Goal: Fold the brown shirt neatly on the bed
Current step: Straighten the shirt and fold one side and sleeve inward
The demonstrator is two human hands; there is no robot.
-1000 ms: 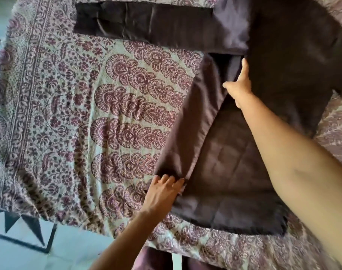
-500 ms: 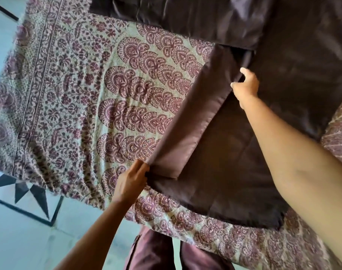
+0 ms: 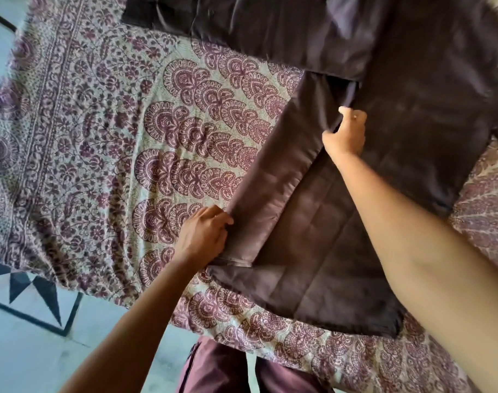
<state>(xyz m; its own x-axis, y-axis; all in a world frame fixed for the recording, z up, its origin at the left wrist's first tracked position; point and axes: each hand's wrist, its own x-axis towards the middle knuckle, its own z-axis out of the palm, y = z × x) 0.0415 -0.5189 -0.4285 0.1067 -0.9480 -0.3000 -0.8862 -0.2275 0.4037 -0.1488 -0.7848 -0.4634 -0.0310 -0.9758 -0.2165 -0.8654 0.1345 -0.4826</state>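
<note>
Patterned bedspread [image 3: 106, 143] under brown shirt [image 3: 412, 123]; left hand [image 3: 205, 236], right hand [image 3: 345, 131] pinch side flap. Lay edge straight, smooth creases.

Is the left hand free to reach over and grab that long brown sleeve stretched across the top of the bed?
Probably not yet: the left hand is gripping the brown shirt's folded side edge. The sleeve lies uncovered on the patterned bedspread.

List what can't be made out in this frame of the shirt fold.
- Brown shirt: collar and right sleeve cut off by the head view's top and right edges.
- Left hand fingertips: tucked under the folded side panel.
- Shirt's right hem: hidden behind the right forearm; right hand pinches the fold.
</note>
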